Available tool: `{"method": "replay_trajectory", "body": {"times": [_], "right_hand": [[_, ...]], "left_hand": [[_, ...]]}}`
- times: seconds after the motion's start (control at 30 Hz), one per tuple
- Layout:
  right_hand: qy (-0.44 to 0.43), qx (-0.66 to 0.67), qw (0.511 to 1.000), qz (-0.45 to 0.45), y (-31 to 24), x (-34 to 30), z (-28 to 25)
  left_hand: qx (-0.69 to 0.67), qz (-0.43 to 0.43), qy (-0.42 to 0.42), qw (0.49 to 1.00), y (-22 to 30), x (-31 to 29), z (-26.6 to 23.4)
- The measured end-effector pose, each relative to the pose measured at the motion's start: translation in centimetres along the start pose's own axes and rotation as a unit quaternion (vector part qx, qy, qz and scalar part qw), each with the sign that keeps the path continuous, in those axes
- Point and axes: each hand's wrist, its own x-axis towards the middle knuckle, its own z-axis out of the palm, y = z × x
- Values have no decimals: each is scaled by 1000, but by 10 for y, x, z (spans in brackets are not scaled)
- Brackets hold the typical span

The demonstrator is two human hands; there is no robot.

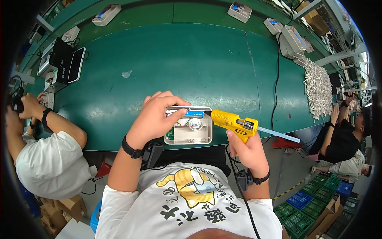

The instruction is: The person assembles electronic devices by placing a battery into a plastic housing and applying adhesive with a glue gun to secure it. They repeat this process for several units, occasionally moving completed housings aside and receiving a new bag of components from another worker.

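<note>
With 12 o'clock at the far side of the table (167, 59), the white box (187, 136) lies just in front of the person, at the near edge. The main risk, I judge, is for the left hand (157, 117): its thumb is near the nozzle of the yellow glue gun (234, 122), so a small slip could burn it. Also, too strong a squeeze could spread glue over the blue cylinder (195, 114) or the thin wires (183, 122).

The gun is at 3 o'clock of the box. Its long axis runs slightly slanted: the nozzle points between 9 and 10, and the glue stick (278, 134) sticks out backward between 3 and 4. The cylinder's long axis goes from 9 to 3.

The left fingers grasp the box at 11, thumb inside. The right hand (250, 151) is closed around the gun's handle; whether the trigger is pressed, I cannot tell.
</note>
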Motion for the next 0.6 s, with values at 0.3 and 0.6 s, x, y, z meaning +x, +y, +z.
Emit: {"method": "replay_trajectory", "body": {"times": [0.3, 0.6], "right_hand": [[-15, 69, 997, -21, 8, -6, -4], [11, -45, 998, -31, -5, -17, 2]], "left_hand": [[16, 11, 37, 999, 2, -2, 5], [11, 26, 40, 999, -1, -3, 4]]}}
